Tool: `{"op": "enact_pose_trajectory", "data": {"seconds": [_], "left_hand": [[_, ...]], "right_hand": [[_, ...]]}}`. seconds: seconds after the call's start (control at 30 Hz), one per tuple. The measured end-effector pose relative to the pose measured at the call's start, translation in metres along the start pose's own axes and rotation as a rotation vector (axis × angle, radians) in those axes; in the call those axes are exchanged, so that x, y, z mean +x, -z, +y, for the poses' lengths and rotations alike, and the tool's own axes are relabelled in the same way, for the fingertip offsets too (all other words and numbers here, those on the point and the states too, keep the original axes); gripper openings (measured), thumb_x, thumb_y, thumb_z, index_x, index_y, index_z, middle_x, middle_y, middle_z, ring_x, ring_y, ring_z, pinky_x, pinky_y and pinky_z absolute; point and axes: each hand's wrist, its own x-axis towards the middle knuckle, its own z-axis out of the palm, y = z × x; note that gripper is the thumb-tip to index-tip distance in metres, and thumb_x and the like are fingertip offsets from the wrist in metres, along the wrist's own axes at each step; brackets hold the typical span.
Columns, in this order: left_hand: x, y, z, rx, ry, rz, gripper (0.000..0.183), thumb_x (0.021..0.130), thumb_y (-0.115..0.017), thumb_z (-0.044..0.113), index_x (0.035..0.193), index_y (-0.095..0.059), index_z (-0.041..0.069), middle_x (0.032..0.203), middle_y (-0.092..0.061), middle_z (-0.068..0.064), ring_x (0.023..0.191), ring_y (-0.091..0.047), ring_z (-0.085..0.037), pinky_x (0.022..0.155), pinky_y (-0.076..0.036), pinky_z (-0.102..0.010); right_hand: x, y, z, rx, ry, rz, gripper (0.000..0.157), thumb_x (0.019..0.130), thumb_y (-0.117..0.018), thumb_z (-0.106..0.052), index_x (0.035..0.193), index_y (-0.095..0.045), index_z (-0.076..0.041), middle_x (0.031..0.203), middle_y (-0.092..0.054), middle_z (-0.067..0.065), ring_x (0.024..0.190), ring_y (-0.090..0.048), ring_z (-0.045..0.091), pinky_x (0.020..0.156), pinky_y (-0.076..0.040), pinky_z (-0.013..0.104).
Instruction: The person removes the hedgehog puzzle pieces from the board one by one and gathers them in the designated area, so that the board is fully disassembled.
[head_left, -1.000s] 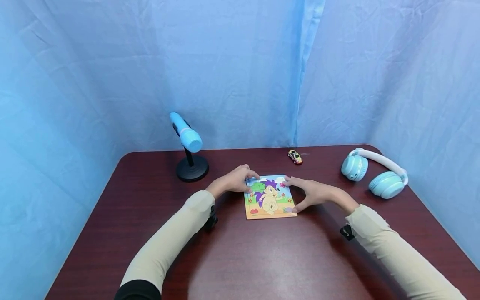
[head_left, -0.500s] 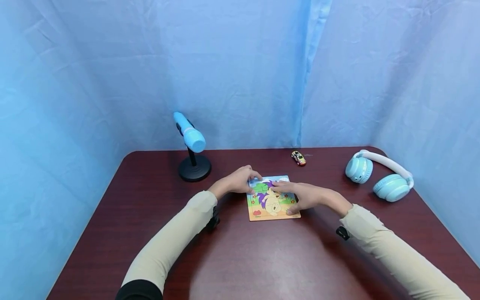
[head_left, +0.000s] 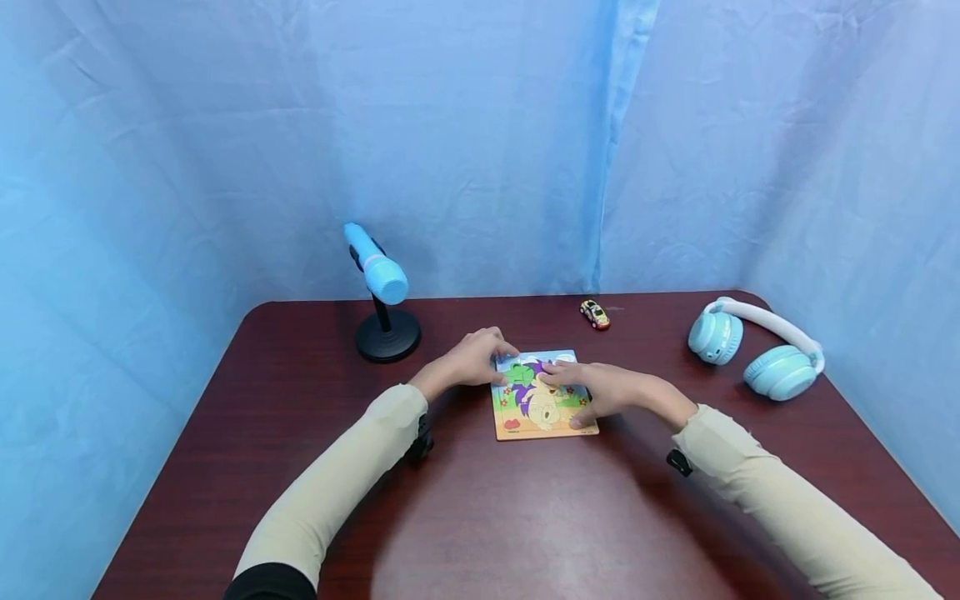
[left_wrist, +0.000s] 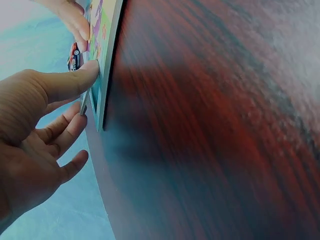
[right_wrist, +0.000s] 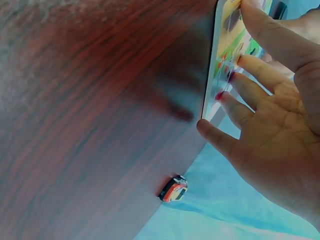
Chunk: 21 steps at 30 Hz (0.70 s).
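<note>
A square jigsaw puzzle (head_left: 517, 423) with a purple-haired cartoon animal lies flat on the dark wood table. My left hand (head_left: 474, 357) is at its upper left corner. In the left wrist view a thin puzzle piece (left_wrist: 84, 102) stands tilted up from the tray there, pinched between my left thumb and fingers. My right hand (head_left: 611, 389) rests over the puzzle's right side, fingers spread and nearly straight. In the right wrist view its fingertips (right_wrist: 242, 61) touch the picture, and the little finger is at the board's edge. The right hand hides part of the cartoon figure.
A blue microphone (head_left: 384, 279) on a black round stand (head_left: 387, 337) is at the back left. Beyond the puzzle sits a small toy car (head_left: 595, 315). Light-blue headphones (head_left: 782, 372) lie at the right, and blue curtains (head_left: 465, 150) surround the table.
My right hand has moved left from the puzzle's right edge onto its picture, then stayed there. The left hand has kept its place at the upper left corner.
</note>
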Motion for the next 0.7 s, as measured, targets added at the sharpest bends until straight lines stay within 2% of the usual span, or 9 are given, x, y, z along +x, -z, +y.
{"op": "enact_pose_trajectory", "data": {"seconds": [0.23, 0.37, 0.53, 0.7], "left_hand": [[-0.007, 0.0, -0.007, 0.014, -0.034, 0.07, 0.049, 0.091, -0.078, 0.022, 0.137, -0.066, 0.01, 0.122, -0.059, -0.01, 0.109, -0.052, -0.024, 0.099, -0.039, -0.042], [-0.015, 0.001, -0.014, 0.017, -0.032, 0.092, 0.048, 0.092, -0.077, 0.023, 0.137, -0.066, 0.011, 0.123, -0.059, -0.009, 0.113, -0.051, -0.024, 0.102, -0.039, -0.043], [-0.037, 0.007, -0.025, 0.017, -0.019, 0.101, 0.047, 0.092, -0.077, 0.021, 0.137, -0.066, 0.01, 0.123, -0.059, -0.01, 0.113, -0.051, -0.025, 0.101, -0.04, -0.045], [-0.065, 0.014, -0.043, 0.018, -0.006, 0.113, 0.049, 0.092, -0.076, 0.021, 0.138, -0.065, 0.009, 0.124, -0.059, -0.01, 0.112, -0.051, -0.025, 0.098, -0.042, -0.046]], "right_hand": [[0.001, 0.001, 0.0, 0.01, -0.006, -0.007, 0.082, 0.088, -0.081, -0.025, 0.158, -0.039, -0.015, 0.169, -0.025, 0.013, 0.154, -0.025, 0.04, 0.116, -0.032, 0.061], [0.002, 0.001, 0.0, 0.021, -0.014, -0.011, 0.082, 0.088, -0.081, -0.024, 0.158, -0.039, -0.016, 0.169, -0.024, 0.012, 0.155, -0.023, 0.039, 0.117, -0.031, 0.061], [0.002, 0.0, 0.0, 0.031, -0.025, -0.009, 0.082, 0.087, -0.081, -0.022, 0.158, -0.039, -0.017, 0.169, -0.024, 0.01, 0.156, -0.021, 0.037, 0.118, -0.03, 0.06], [0.002, 0.0, 0.001, 0.03, -0.043, -0.004, 0.083, 0.087, -0.082, -0.023, 0.158, -0.039, -0.019, 0.17, -0.024, 0.009, 0.156, -0.021, 0.037, 0.118, -0.031, 0.06]]}}
